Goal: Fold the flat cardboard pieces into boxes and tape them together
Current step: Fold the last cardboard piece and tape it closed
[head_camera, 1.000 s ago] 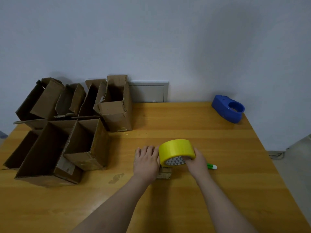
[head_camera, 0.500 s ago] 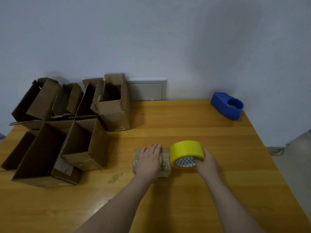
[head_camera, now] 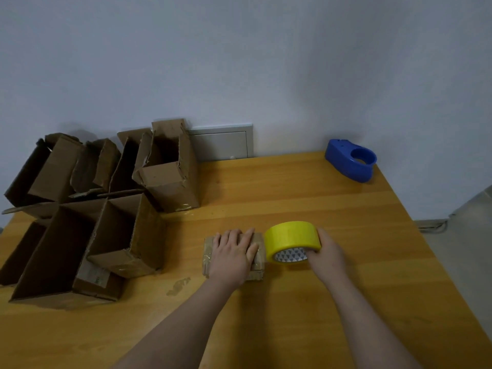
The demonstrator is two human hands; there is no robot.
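You have one small brown cardboard box [head_camera: 260, 242] on the wooden table [head_camera: 292, 302], closed up and glossy with clear tape wrapped around it. Your left hand [head_camera: 231, 258] lies flat on top of that box, fingers straight, gripping nothing. Just right of the box, touching it, one yellow roll of tape [head_camera: 291, 239] stands on edge; your right hand [head_camera: 327, 254] grasps it, fingers curled over its rim. Left of the box, well apart, sits a cluster of open brown cardboard boxes [head_camera: 127, 235], roughly seven, though they overlap too much for a sure count. Far behind and right of the box lies one blue plastic tape dispenser [head_camera: 351, 161].
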